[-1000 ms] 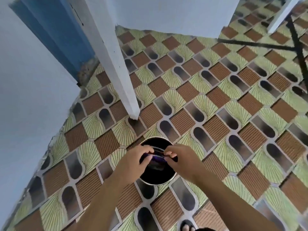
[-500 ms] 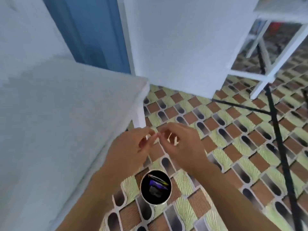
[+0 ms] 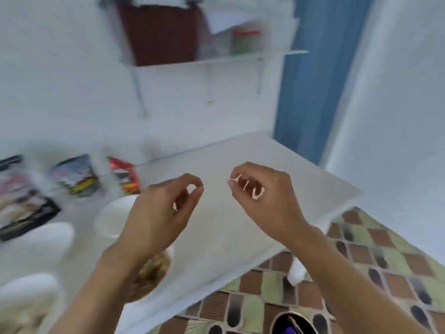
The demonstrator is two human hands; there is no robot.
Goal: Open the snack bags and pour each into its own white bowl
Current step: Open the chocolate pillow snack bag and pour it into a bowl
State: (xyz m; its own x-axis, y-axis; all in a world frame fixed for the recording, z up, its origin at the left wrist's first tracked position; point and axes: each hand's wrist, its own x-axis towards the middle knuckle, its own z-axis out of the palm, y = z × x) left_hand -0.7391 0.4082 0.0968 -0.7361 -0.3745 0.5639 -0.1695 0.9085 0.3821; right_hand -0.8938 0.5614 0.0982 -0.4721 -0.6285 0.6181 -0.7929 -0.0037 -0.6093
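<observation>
The white worktop (image 3: pixel 228 213) is lying under my arms, carrying the snack bags (image 3: pixel 74 175) along its far left side and the white bowls (image 3: pixel 113 218) nearer me, with one filled bowl (image 3: pixel 154 268) sitting beneath my left wrist. I am holding my left hand (image 3: pixel 159 213) and right hand (image 3: pixel 265 201) apart above it, fingers curled narrow, gripping nothing.
</observation>
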